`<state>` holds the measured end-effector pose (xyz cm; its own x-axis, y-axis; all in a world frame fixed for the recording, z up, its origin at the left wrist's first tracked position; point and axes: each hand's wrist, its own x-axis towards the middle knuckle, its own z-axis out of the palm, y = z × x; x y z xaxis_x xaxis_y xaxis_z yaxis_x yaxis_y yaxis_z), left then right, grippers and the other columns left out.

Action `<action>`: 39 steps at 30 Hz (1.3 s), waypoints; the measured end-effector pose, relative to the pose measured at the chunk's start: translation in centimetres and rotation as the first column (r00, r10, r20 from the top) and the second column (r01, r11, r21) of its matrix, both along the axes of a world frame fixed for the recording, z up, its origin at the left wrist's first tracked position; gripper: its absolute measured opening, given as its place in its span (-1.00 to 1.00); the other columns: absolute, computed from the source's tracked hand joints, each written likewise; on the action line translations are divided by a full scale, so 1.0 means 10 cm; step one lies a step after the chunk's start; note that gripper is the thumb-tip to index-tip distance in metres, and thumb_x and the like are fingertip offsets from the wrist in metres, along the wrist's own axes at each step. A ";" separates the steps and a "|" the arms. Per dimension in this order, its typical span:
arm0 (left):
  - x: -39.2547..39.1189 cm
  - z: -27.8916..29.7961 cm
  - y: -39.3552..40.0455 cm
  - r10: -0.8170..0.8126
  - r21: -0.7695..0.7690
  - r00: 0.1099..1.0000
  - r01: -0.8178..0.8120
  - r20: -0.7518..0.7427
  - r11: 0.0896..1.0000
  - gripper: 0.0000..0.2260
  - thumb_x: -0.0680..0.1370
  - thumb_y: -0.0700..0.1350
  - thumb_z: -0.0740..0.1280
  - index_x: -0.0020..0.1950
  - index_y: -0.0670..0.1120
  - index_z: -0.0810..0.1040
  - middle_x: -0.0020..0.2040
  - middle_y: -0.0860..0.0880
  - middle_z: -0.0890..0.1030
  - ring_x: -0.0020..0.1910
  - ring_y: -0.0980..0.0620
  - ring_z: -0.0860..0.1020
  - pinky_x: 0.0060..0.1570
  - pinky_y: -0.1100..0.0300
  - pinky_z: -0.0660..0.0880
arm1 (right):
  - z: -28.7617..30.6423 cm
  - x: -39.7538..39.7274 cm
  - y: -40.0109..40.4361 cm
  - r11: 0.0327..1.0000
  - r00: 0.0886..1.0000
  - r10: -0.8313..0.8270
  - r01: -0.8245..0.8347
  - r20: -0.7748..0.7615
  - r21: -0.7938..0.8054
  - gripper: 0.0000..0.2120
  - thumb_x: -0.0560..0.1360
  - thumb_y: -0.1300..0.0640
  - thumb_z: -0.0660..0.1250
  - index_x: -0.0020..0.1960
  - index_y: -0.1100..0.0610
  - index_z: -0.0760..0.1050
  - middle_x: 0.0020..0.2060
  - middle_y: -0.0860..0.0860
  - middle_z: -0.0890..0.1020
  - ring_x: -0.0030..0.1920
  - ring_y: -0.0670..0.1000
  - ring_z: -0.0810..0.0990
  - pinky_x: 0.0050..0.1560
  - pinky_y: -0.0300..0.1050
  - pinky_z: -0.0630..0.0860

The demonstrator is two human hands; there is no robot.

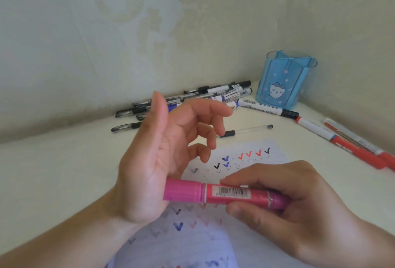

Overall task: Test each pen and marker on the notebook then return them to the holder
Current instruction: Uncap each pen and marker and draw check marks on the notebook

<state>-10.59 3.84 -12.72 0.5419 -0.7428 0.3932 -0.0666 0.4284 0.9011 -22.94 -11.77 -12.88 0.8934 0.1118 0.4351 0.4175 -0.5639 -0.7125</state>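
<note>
Pink plastic fills the lower middle of the frame: a fat pink marker [224,194] lies level, its ribbed cap end toward the left and its barcode label facing up. Your right hand [303,207] at lower right grips the barrel, fingers curled over the top and thumb pressed beneath. Your left hand [162,160] stands edge-up at centre, its fingers loosely spread and bent with nothing between them, the heel of the palm against the cap end of the marker. Under both hands lies the notebook [245,156], its lined page dotted with black, blue and red tick marks that run from mid-frame down to the bottom edge. A clear pen [245,131] with a black grip lies just above the page. In the upper middle, against the wall, sits a heap of black-capped pens and white board markers [192,101], lying crosswise on the pale table [53,171]. At the right edge two red markers [350,145] lie side by side, angled toward the lower right corner. The blue holder [284,79], translucent with a small cartoon face, stands upright in the upper right corner, where the two walls meet.
</note>
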 end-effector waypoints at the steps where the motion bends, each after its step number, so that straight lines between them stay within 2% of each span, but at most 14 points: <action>1: 0.00 -0.01 0.00 0.002 0.009 1.000 -0.002 0.014 1.000 -0.29 0.48 0.37 0.01 0.19 -0.21 0.53 -0.01 -0.15 0.44 -0.09 -0.10 0.32 -0.13 -0.02 0.26 | 0.00 0.00 0.02 1.000 1.000 0.000 0.000 -0.005 0.012 -0.85 0.45 0.02 0.44 0.01 -0.01 0.63 -0.34 -0.25 0.63 -0.43 -0.22 0.53 -0.38 -0.43 0.39; 7: 0.00 -0.05 0.01 0.039 0.017 0.999 -0.039 0.030 0.999 -0.26 0.47 0.40 0.03 0.22 -0.22 0.51 0.03 -0.15 0.45 -0.05 -0.09 0.31 -0.10 -0.03 0.25 | -0.02 0.00 0.06 0.999 0.999 -0.034 0.034 -0.030 -0.001 -0.85 0.45 -0.02 0.43 0.02 -0.06 0.61 -0.38 -0.27 0.60 -0.49 -0.18 0.47 -0.44 -0.41 0.36; 9: 0.00 -0.05 0.01 0.033 0.004 0.999 -0.033 0.023 0.999 -0.26 0.47 0.39 0.03 0.22 -0.22 0.50 0.03 -0.14 0.44 -0.04 -0.09 0.30 -0.10 -0.03 0.23 | -0.02 -0.01 0.06 0.999 0.998 -0.044 0.045 -0.037 0.008 -0.85 0.45 -0.03 0.43 0.01 -0.05 0.61 -0.38 -0.22 0.62 -0.50 -0.09 0.49 -0.47 -0.33 0.39; 12: 0.00 -0.05 0.02 0.034 -0.009 0.999 -0.034 0.020 0.999 -0.27 0.47 0.40 0.05 0.22 -0.22 0.50 0.03 -0.15 0.44 -0.05 -0.09 0.30 -0.11 -0.01 0.24 | -0.06 -0.02 0.06 0.998 0.996 -0.054 0.056 -0.068 0.028 -0.83 0.45 -0.06 0.42 0.02 -0.05 0.61 -0.44 -0.01 0.62 -0.51 0.06 0.46 -0.51 -0.16 0.39; 14: 0.00 -0.06 0.02 0.040 -0.008 0.999 -0.040 0.029 0.999 -0.27 0.47 0.40 0.06 0.21 -0.22 0.50 0.02 -0.15 0.44 -0.05 -0.09 0.30 -0.11 0.00 0.24 | -0.10 -0.02 0.06 0.997 0.995 -0.053 0.058 -0.085 0.053 -0.81 0.45 -0.09 0.41 0.02 -0.06 0.62 -0.45 0.06 0.60 -0.50 0.10 0.44 -0.50 -0.11 0.38; 19: -0.01 -0.08 0.02 0.042 -0.010 0.998 -0.042 0.038 0.999 -0.28 0.48 0.39 0.08 0.21 -0.23 0.51 0.00 -0.16 0.42 -0.06 -0.12 0.27 -0.14 0.00 0.23 | -0.11 -0.01 0.08 0.994 0.991 -0.050 0.061 -0.121 0.090 -0.82 0.44 -0.09 0.42 0.01 -0.07 0.63 -0.43 0.04 0.62 -0.49 0.10 0.45 -0.48 -0.12 0.38; 23: 0.01 -0.10 0.00 0.036 -0.035 0.999 -0.035 0.034 0.999 -0.30 0.48 0.40 0.10 0.19 -0.20 0.53 -0.01 -0.15 0.43 -0.09 -0.11 0.26 -0.15 0.04 0.24 | -0.12 -0.02 0.09 0.988 0.990 -0.055 0.072 -0.127 0.134 -0.81 0.43 -0.11 0.43 0.00 -0.09 0.64 -0.41 0.09 0.63 -0.46 0.17 0.48 -0.48 -0.03 0.41; 25: 0.01 -0.09 0.00 0.026 -0.046 0.999 -0.024 0.041 0.999 -0.30 0.48 0.40 0.11 0.19 -0.20 0.52 -0.02 -0.15 0.43 -0.10 -0.13 0.25 -0.15 0.04 0.23 | -0.12 -0.03 0.11 0.989 0.991 -0.057 0.073 -0.122 0.128 -0.83 0.43 -0.09 0.44 -0.01 -0.09 0.64 -0.44 0.08 0.61 -0.49 0.15 0.45 -0.50 -0.09 0.37; 27: 0.04 -0.08 -0.02 0.035 -0.024 0.998 -0.034 0.052 0.999 -0.28 0.46 0.42 0.12 0.19 -0.20 0.52 -0.02 -0.15 0.43 -0.10 -0.12 0.25 -0.15 0.04 0.24 | -0.11 -0.02 0.10 0.991 0.990 -0.074 0.086 -0.119 0.102 -0.86 0.42 -0.02 0.46 -0.03 -0.06 0.64 -0.53 -0.03 0.52 -0.55 -0.01 0.34 -0.51 -0.25 0.26; 29: 0.09 -0.11 -0.04 0.090 0.031 0.984 -0.095 0.153 0.995 -0.29 0.43 0.45 0.12 0.17 -0.14 0.56 -0.04 -0.12 0.47 -0.11 -0.06 0.33 -0.14 0.09 0.27 | -0.08 0.01 0.09 0.995 0.989 -0.097 0.098 -0.111 0.009 -0.90 0.42 0.02 0.47 -0.08 -0.03 0.64 -0.57 -0.14 0.42 -0.55 -0.16 0.26 -0.48 -0.34 0.20; 31: 0.12 -0.16 -0.07 0.132 0.106 0.927 -0.180 0.352 0.978 -0.38 0.47 0.43 0.08 0.14 -0.03 0.58 -0.05 0.02 0.55 -0.08 0.04 0.44 -0.08 0.15 0.33 | -0.04 0.06 0.02 0.985 0.987 -0.129 0.115 -0.100 -0.131 -0.89 0.41 0.00 0.46 -0.08 -0.04 0.60 -0.55 -0.13 0.42 -0.53 -0.12 0.29 -0.46 -0.34 0.21; 33: 0.13 -0.17 -0.08 0.187 0.121 0.816 -0.298 0.547 0.947 -0.42 0.53 0.38 0.02 0.14 -0.03 0.56 -0.03 0.05 0.55 0.01 0.02 0.48 0.02 0.18 0.34 | -0.02 0.11 -0.07 0.975 0.984 -0.150 0.130 -0.098 -0.179 -0.82 0.39 0.00 0.45 -0.03 -0.06 0.54 -0.50 -0.05 0.45 -0.49 -0.09 0.32 -0.43 -0.21 0.26; 37: 0.25 -0.16 -0.04 0.296 0.023 0.551 -0.499 0.780 0.866 -0.49 0.59 0.31 0.02 0.15 -0.03 0.55 0.03 0.09 0.53 0.12 -0.01 0.45 0.12 0.17 0.31 | 0.03 0.13 -0.22 0.962 0.978 -0.164 0.188 -0.132 0.198 -0.84 0.40 0.15 0.43 -0.11 0.02 0.47 -0.34 0.15 0.59 -0.35 0.23 0.48 -0.32 0.17 0.40; 39: 0.34 -0.18 0.05 0.314 0.037 0.534 -0.547 0.785 0.836 -0.49 0.59 0.30 0.04 0.16 -0.05 0.56 0.06 0.10 0.53 0.15 0.01 0.44 0.15 0.17 0.32 | 0.05 0.12 -0.25 0.928 0.974 -0.204 0.224 -0.099 0.298 -0.84 0.38 0.15 0.49 -0.15 0.03 0.51 -0.33 0.06 0.61 -0.34 0.21 0.53 -0.33 0.18 0.41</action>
<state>-7.18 4.36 -14.48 0.4423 -0.6275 0.6408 -0.8510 -0.0681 0.5207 -21.72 -14.28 -12.34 0.9088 -0.2139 0.3583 0.2584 -0.3858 -0.8856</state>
